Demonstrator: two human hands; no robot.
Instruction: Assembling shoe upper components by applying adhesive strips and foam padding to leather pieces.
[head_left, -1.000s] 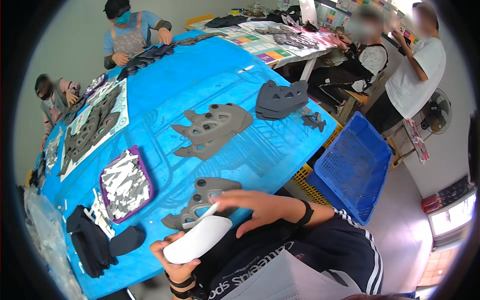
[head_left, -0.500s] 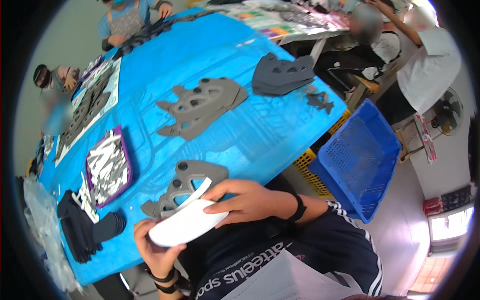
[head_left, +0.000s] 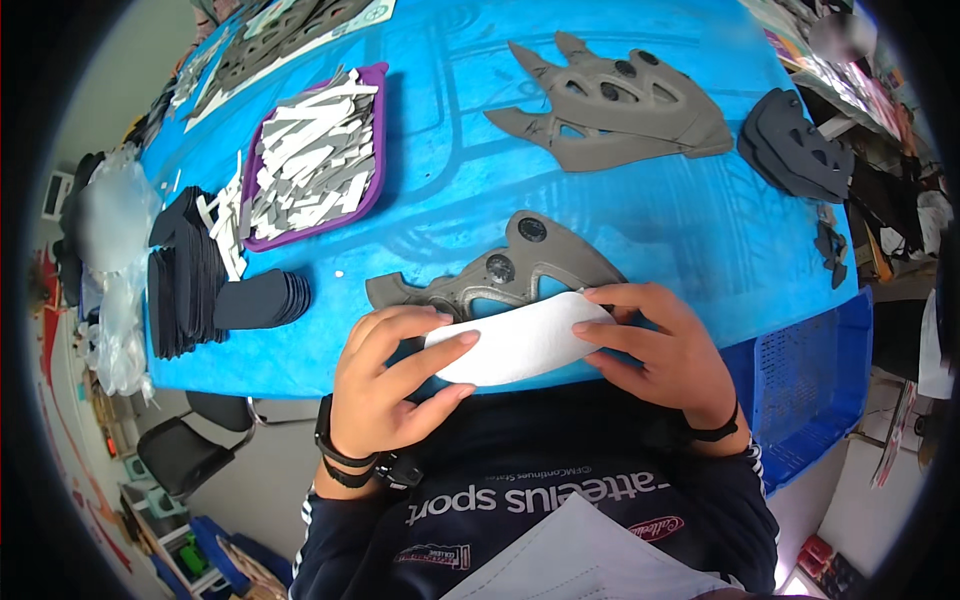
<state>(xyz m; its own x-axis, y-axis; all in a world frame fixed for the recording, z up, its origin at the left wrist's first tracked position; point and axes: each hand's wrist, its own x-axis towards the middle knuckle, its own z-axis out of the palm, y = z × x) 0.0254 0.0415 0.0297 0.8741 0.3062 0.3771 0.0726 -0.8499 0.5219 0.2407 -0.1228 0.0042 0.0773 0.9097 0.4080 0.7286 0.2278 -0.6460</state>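
A curved white pad [head_left: 520, 345], rounded at its ends, is held level between my two hands near the front edge of the table. My left hand [head_left: 385, 375] pinches its left end, and my right hand [head_left: 665, 345] grips the right end. Just beyond, a grey-brown moulded foam piece [head_left: 570, 250] with triangular openings and round black inserts lies on the blue table [head_left: 440, 215]. The pad covers its near edge; I cannot tell whether the two touch.
Left of centre, a purple basket [head_left: 382, 130] is heaped with white and grey strips. Stacked black pads [head_left: 185, 290] lie beside it. More moulded pieces [head_left: 640, 115] are stacked farther back, dark ones [head_left: 795, 150] at right. A blue crate [head_left: 810, 380] stands off the table's right side.
My view has swung round to face the table squarely. The narrow white strip at my right fingers no longer shows there. The pad has gone from tilted to nearly level, a hand at each end.
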